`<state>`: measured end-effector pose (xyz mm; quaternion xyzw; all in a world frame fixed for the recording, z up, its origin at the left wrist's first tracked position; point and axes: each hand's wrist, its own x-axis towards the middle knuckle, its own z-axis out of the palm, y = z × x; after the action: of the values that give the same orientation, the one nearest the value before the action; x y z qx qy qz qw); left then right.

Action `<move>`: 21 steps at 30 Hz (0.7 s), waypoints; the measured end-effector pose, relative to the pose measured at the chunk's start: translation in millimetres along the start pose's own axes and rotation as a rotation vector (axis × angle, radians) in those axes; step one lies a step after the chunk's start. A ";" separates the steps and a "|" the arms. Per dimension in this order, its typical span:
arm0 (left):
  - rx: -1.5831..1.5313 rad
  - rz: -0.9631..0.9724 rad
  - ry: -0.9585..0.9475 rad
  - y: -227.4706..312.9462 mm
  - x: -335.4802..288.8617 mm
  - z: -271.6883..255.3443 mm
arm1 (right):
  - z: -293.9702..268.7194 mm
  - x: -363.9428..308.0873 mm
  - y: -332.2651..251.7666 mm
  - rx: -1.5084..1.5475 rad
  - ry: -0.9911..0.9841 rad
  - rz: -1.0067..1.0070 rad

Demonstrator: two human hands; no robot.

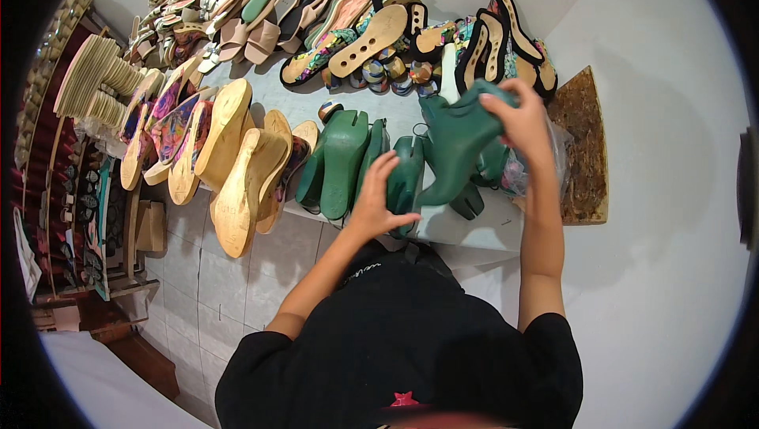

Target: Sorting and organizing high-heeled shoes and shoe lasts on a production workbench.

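In my right hand [522,119] is a green shoe last [462,138], gripped at its upper end and raised over the table with its toe pointing down. My left hand [378,201] is open, its thumb and fingers spread in a curve beside another green shoe last [407,168]. Whether the left fingers touch that last, I cannot tell. To the left of it, a green last [345,164] lies with its sole up among several others. Partly hidden beneath the raised last are more green lasts [468,204].
Wooden shoe soles [247,184] and patterned sandals [178,124] line the table's left side. Finished sandals [371,37] are piled along the back wall. A brown board [583,148] leans at the right. Shelving [79,160] stands far left, with stacked pale soles [95,73] nearby.
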<state>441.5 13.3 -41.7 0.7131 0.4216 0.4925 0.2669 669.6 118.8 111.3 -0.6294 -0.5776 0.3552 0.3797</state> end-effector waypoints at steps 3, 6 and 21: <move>-0.033 0.014 -0.067 10.5 -2.6 12.4 | 53.3 24.9 19.9 -0.072 -0.196 0.136; -0.176 -0.354 -0.129 15.2 -11.1 10.8 | 89.2 45.6 25.7 -0.218 -0.236 0.191; -0.250 -0.491 -0.037 -28.0 -32.1 -4.9 | 146.9 69.2 100.8 -0.465 -0.458 -0.052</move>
<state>422.3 -0.5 -77.4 0.5600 0.5127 0.4482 0.4718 591.1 193.2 -46.4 -0.5881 -0.7294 0.3364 0.0950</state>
